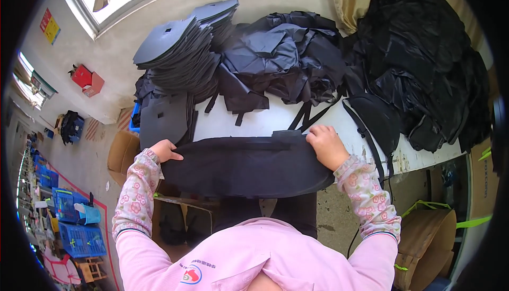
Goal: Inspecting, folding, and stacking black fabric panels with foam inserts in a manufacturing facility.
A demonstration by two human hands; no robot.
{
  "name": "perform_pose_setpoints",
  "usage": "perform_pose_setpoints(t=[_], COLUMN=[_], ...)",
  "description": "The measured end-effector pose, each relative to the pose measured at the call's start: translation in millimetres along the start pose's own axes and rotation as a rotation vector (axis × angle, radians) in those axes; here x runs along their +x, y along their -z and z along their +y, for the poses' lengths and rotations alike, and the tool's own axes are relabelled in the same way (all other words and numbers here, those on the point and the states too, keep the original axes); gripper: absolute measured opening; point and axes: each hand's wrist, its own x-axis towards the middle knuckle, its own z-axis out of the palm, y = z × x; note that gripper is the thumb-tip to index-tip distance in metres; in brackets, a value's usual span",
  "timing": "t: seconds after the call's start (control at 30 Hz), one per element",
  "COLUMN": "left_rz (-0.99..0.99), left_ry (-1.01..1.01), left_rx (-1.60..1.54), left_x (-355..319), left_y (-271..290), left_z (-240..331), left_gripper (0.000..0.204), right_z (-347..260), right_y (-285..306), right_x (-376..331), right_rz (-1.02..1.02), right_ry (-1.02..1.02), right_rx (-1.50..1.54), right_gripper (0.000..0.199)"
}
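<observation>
Left hand curled in a grip on the left end of a long black fabric panel, wrist bent inward. Panel lies flat across the white tabletop edge. Right hand, knuckles up, grips the panel's right end

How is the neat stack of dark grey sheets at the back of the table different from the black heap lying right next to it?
The stack of grey sheets is stiff, flat pieces fanned in tidy layers; the black fabric heap is soft, crumpled and folded at random, with straps trailing out. The sheets look matte grey, the fabric darker and slightly shiny. Both rest on the white table, beyond the hands.
</observation>
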Motion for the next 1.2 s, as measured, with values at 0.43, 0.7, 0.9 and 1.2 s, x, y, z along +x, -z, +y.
perform_pose_setpoints(t=[0.43,0.7,0.9,1.2], left_rz=[-0.030,0.397,0.633,0.831], left_ry=[0.085,-0.278,-0.681,-0.116], left_rx=[-0.300,-0.547,-0.674,0.087], left_x=[-11.4,-62.0,-57.9,-4.5], left_y=[1.4,20.5,-38.6,-31.8], left_z=[-37.3,71.0,176.6,4.0], left_gripper=[0.021,0.013,0.021,0.073], right_z=[-39.5,-57.9,-152.9,-119.5], right_y=[-39.7,-6.3,-7.5,-28.9], right_x=[-23.8,23.4,91.9,75.6], right_rz=[-0.389,-0.211,-0.218,-0.194], right_ry=[0.196,0.206,-0.047,-0.342], right_rx=[0.143,0.483,1.760,1.551], right_gripper=[0.086,0.085,0.068,0.014])
